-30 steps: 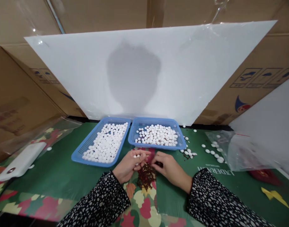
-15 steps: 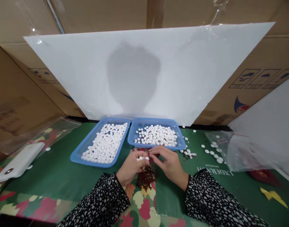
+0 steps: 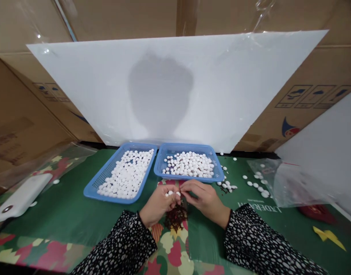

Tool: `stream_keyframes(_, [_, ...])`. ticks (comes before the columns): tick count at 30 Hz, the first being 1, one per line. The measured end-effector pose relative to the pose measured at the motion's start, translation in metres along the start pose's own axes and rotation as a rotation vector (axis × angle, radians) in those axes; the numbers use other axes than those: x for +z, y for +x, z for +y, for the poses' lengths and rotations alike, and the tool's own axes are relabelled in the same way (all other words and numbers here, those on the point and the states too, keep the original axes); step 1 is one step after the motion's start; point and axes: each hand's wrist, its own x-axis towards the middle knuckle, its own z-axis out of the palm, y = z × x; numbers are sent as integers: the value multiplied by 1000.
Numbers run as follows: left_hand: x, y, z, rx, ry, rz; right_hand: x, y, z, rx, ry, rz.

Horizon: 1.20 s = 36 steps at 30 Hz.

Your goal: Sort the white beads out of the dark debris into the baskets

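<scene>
Several small white balls rest in the curled fingers of my left hand, which is closed around them. My right hand meets it from the right, thumb and fingertips pinched together near the left fingertips. Whatever lies in that pinch is too small to make out. Below both hands is a loose pile of dark reddish-brown bits on the table. Just beyond the hands, a blue basket holds many white balls. A second blue basket, also with white balls, stands to the left.
Loose white balls lie right of the baskets. Farther right are a clear plastic bag and a yellow scrap. At the left lies a white device with a cable. A white board and cardboard boxes stand behind.
My right fingertips have moved slightly left and down, closer to the left hand's fingertips. The left hand keeps its hold on the white balls. The whole view has shifted a little.
</scene>
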Motion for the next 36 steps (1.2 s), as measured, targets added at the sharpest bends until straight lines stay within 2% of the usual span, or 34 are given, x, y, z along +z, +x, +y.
stream_keyframes(5, [-1, 1, -4, 20, -67, -8, 2, -1, -5, 9, -41, 12])
stream_keyframes(13, [4, 0, 0, 52, -193, 28, 4, 3, -17, 79, 120, 64])
stream_keyframes(21, [2, 0, -1, 37, -196, -16, 7, 4, -17, 156, 208, 94])
stream_keyframes(25, [2, 0, 2, 59, -218, -66, 0, 13, -11, 68, 174, 48])
stream_keyframes(28, [1, 1, 7, 71, -272, -48, -7, 22, -4, -2, 73, 69])
stream_keyframes(30, [-1, 1, 10, 53, -310, -7, -11, 28, 2, 61, 13, 144])
stream_keyframes(33, [-6, 1, 12, 21, -340, 38, -16, 36, 16, 248, -16, 248])
stream_keyframes(36, [-8, 1, 13, 12, -331, 45, -19, 42, 31, 337, -38, 275])
